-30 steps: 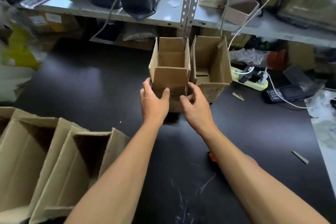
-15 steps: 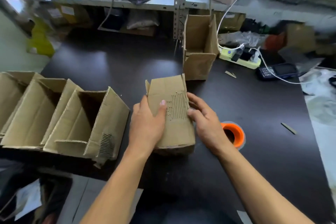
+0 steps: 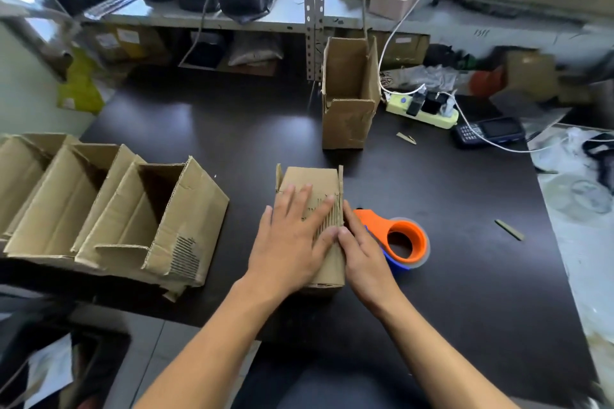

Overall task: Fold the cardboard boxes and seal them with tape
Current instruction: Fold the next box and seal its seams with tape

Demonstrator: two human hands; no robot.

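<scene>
- Left hand (image 3: 292, 239) lies flat, fingers spread, pressing the box (image 3: 312, 183) on the table (image 3: 465, 276).
- Right hand (image 3: 362, 252) touches its right edge, apparently with straight fingers.
- Tape dispenser (image 3: 403, 239) just beside.

A dark, glossy table (image 3: 206, 129) carries a small cardboard box (image 3: 307, 183) near its front edge, with an orange tape dispenser (image 3: 395, 236) just beside it on the right. Three open boxes (image 3: 109, 209) lie on their sides in a row at the left edge. An upright open box (image 3: 349, 100), a power strip (image 3: 422, 109) and a handheld device (image 3: 488, 133) sit along the far edge.
</scene>
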